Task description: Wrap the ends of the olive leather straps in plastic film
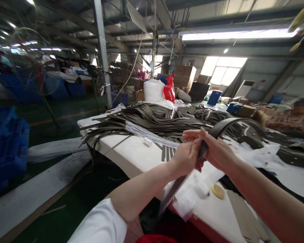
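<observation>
A long dark strap (176, 189) runs from below my hands up between them. A wide dark band (230, 123) curves over to the right beyond them, seemingly the same strap. My left hand (184, 157) is closed around the strap, fingers wrapped and thumb on top. Right beside it, my right hand (219, 152) grips the strap too, its fingers partly hidden behind it. Past the hands, a big pile of dark flat strips (147, 116) lies on the white table (131, 158). Several short dark strips (167, 153) lie left of my hands.
A yellow tape roll (218, 191) and white foam pieces (187, 202) lie on the near table. A white foam roll (153, 90) and red bag (169, 89) stand behind the pile. Blue crates (8, 145) stand left, near a fan (35, 64). A person (291, 116) sits at right.
</observation>
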Available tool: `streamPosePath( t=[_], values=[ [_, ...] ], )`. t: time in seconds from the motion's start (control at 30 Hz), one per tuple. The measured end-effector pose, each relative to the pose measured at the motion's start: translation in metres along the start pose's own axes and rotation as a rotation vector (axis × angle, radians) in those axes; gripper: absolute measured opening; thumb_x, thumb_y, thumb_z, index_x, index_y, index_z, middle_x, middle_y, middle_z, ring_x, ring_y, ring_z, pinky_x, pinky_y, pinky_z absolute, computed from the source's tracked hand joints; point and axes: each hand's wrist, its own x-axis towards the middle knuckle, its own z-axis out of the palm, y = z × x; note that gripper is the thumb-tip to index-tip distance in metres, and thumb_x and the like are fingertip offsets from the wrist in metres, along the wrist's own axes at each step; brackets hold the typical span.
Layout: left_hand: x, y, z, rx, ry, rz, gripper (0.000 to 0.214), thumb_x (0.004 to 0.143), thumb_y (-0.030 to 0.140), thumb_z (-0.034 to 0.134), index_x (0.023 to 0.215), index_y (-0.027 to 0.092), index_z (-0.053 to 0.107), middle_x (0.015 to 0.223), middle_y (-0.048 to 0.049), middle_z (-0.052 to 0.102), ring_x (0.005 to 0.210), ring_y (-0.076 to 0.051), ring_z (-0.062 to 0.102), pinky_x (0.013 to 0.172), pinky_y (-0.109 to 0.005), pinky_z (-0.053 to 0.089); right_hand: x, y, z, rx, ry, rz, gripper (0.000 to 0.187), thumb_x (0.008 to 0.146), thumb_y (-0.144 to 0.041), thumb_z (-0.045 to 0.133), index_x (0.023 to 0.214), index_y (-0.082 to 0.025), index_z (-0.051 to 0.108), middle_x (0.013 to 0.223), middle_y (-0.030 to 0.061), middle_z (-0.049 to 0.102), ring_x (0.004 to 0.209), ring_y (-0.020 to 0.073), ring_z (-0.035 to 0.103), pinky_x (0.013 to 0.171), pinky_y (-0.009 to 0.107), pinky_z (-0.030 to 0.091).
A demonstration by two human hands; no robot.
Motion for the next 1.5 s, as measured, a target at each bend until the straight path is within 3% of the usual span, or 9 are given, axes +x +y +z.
streamPosePath(
  t=[0.07,0.23,0.33,0.57,0.7,0.83,0.97,1.13,1.5],
  values=[
    [0.013,0.013,0.005,-0.028,-0.002,0.039,0.068,0.093,0.07,0.022,0.064,0.017,0.052,0.049,0.0007,0.052,0.036,-0.01,0.05,0.035,-0.02,0.039,0.004,-0.023,-0.002,-0.107,-0.013,0.074,0.047,0.076,-0.064,0.067,0.092,-0.02,0.076,0.081,0.0082,0.073,0.052,0.0189,0.063,0.045,0.034,0.052],
    [0.017,0.002,0.017,-0.07,-0.071,0.017,0.066,0.09,0.074,0.026,0.093,0.016,0.059,0.052,0.0045,0.051,0.039,-0.01,0.05,0.036,-0.019,0.042,0.025,-0.102,-0.041,-0.075,0.371,-0.242,0.027,0.082,-0.045,0.067,0.061,-0.029,0.07,0.069,0.0018,0.071,0.062,0.0145,0.065,0.069,0.029,0.058],
    [0.018,-0.004,0.022,-0.067,-0.072,0.022,0.068,0.09,0.074,0.025,0.095,0.016,0.059,0.053,0.0034,0.052,0.041,-0.01,0.052,0.039,-0.019,0.043,0.034,-0.133,-0.056,-0.121,0.408,-0.259,0.029,0.086,-0.04,0.062,0.06,-0.029,0.068,0.062,-0.0001,0.067,0.058,0.0126,0.063,0.07,0.033,0.055],
    [0.046,0.04,0.014,-0.252,0.003,0.104,0.067,0.082,0.081,0.036,0.086,0.016,0.055,0.048,0.004,0.052,0.035,-0.011,0.049,0.034,-0.021,0.043,0.016,-0.103,-0.022,-0.204,0.235,-0.323,0.036,0.076,-0.06,0.069,0.072,-0.025,0.075,0.085,0.0073,0.074,0.087,0.0249,0.069,0.069,0.036,0.057],
    [0.054,0.056,0.013,-0.236,0.028,0.14,0.065,0.081,0.081,0.039,0.083,0.017,0.053,0.046,0.0036,0.052,0.032,-0.01,0.047,0.032,-0.019,0.04,0.011,-0.094,-0.01,-0.257,0.138,-0.183,0.05,0.07,-0.063,0.072,0.087,-0.016,0.075,0.073,0.0071,0.071,0.069,0.0226,0.067,0.058,0.034,0.051],
    [0.049,0.038,0.023,-0.177,-0.019,0.088,0.066,0.083,0.081,0.036,0.084,0.017,0.055,0.044,0.0043,0.05,0.031,-0.009,0.045,0.029,-0.017,0.036,0.016,-0.125,-0.03,-0.124,0.269,-0.422,0.043,0.063,-0.045,0.084,0.093,-0.016,0.073,0.076,0.0049,0.073,0.076,0.0183,0.068,0.07,0.029,0.053],
    [0.045,0.022,0.034,-0.154,-0.065,0.037,0.066,0.081,0.082,0.037,0.084,0.018,0.054,0.044,0.0046,0.049,0.031,-0.009,0.044,0.029,-0.018,0.037,0.021,-0.158,-0.059,-0.003,0.469,-0.58,0.032,0.069,-0.03,0.079,0.095,-0.018,0.067,0.063,-0.0014,0.068,0.057,0.013,0.064,0.057,0.025,0.052],
    [0.055,0.038,0.042,-0.174,-0.11,0.055,0.066,0.08,0.082,0.039,0.082,0.018,0.054,0.042,0.0042,0.05,0.032,-0.011,0.046,0.029,-0.018,0.036,0.02,-0.174,-0.073,-0.155,0.518,-0.708,0.03,0.074,-0.028,0.071,0.102,-0.019,0.066,0.058,-0.003,0.066,0.046,0.013,0.061,0.045,0.023,0.047],
    [0.073,0.1,0.048,-0.294,-0.152,0.112,0.061,0.082,0.076,0.045,0.084,0.016,0.055,0.047,0.0018,0.057,0.033,-0.012,0.052,0.033,-0.022,0.045,-0.008,-0.124,-0.03,-0.138,0.393,-0.536,0.035,0.078,-0.054,0.066,0.087,-0.02,0.06,0.075,0.0057,0.075,0.069,0.0233,0.071,0.054,0.03,0.052]
  ],
)
